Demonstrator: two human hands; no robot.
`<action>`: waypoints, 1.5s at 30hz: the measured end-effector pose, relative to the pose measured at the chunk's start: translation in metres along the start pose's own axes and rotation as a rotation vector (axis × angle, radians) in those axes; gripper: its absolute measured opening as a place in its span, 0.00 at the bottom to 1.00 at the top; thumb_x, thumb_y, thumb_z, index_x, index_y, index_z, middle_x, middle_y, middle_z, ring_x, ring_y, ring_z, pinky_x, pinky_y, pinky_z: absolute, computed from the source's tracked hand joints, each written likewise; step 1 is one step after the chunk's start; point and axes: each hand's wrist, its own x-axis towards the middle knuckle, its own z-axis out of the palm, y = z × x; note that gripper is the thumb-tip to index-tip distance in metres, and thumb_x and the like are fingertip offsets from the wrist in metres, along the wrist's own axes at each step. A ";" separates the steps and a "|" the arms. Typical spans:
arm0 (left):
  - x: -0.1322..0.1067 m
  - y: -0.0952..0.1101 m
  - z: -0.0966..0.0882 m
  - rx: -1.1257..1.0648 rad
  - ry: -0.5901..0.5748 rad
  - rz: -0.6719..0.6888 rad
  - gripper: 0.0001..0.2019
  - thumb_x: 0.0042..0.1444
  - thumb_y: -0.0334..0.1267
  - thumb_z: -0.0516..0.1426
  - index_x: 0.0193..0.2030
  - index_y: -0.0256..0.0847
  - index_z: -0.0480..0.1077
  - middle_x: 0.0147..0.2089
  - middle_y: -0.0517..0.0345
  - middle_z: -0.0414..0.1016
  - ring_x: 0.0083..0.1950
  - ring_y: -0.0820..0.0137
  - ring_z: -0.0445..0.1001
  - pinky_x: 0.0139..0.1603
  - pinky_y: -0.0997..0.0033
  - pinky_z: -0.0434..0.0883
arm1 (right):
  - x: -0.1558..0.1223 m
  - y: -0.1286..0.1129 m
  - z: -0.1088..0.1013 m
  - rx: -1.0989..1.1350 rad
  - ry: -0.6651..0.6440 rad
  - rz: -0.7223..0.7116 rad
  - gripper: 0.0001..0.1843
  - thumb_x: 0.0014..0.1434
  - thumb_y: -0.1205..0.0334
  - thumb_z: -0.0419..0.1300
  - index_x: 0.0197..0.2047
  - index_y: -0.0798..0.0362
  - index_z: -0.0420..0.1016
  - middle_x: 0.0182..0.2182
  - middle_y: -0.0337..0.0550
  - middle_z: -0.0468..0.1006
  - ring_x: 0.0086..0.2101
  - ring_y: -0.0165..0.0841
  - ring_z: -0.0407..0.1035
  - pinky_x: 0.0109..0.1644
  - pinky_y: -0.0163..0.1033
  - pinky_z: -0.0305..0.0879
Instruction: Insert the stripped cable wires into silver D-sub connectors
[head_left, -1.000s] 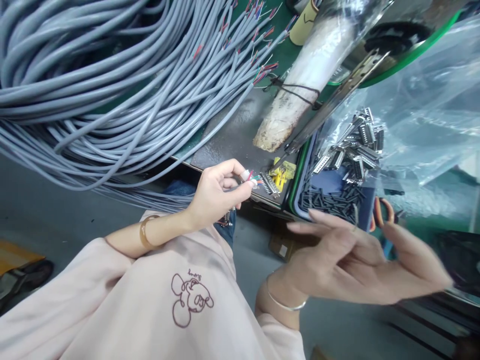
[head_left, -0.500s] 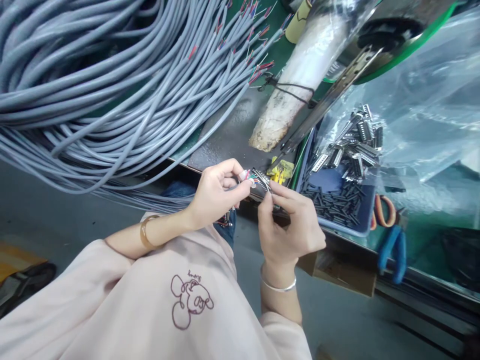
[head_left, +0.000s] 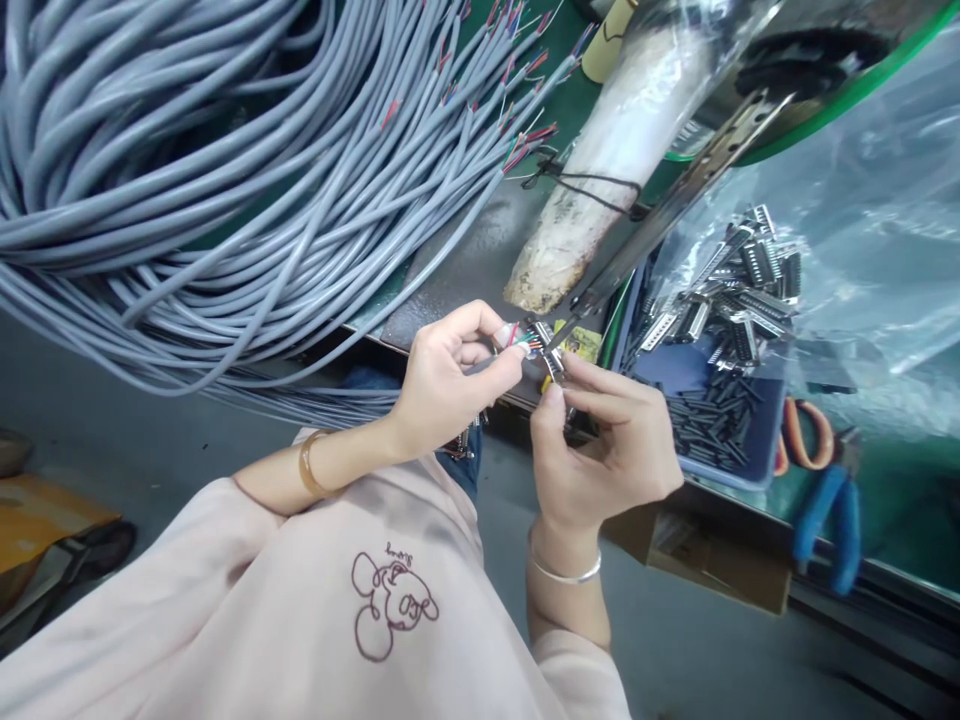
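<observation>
My left hand (head_left: 450, 375) is closed, with thumb and forefinger pinching the thin coloured wires (head_left: 527, 342) at a cable's end. Between the thumb and fingertips of my right hand (head_left: 607, 440) is a small metal pin connector (head_left: 553, 364), tilted, its row of pins towards the wires. The wire ends meet the connector or lie very close to it; contact is too small to tell. Just over the connector comes the dark pointed tip of a soldering iron (head_left: 637, 235), which slants down from the upper right.
Grey cables (head_left: 300, 220) with stripped coloured ends cover the bench's left. A white wrapped bar (head_left: 585, 200) tied with black cord points at my hands. On the right, a blue tray (head_left: 757, 470) holds metal connectors (head_left: 750, 280) and black tubes (head_left: 712, 420), near blue-handled pliers (head_left: 829, 520).
The view has shifted, so most things sit further right. The connector has turned slightly between my hands, and the iron's tip now overlaps it in view. Both hands keep their pinch.
</observation>
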 end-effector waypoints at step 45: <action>-0.001 0.009 0.001 0.059 -0.002 -0.071 0.11 0.50 0.32 0.62 0.26 0.41 0.61 0.25 0.67 0.64 0.18 0.85 0.56 0.16 0.80 0.52 | -0.003 0.001 -0.003 -0.107 0.005 -0.098 0.09 0.58 0.70 0.70 0.35 0.51 0.74 0.38 0.40 0.87 0.35 0.31 0.82 0.42 0.34 0.79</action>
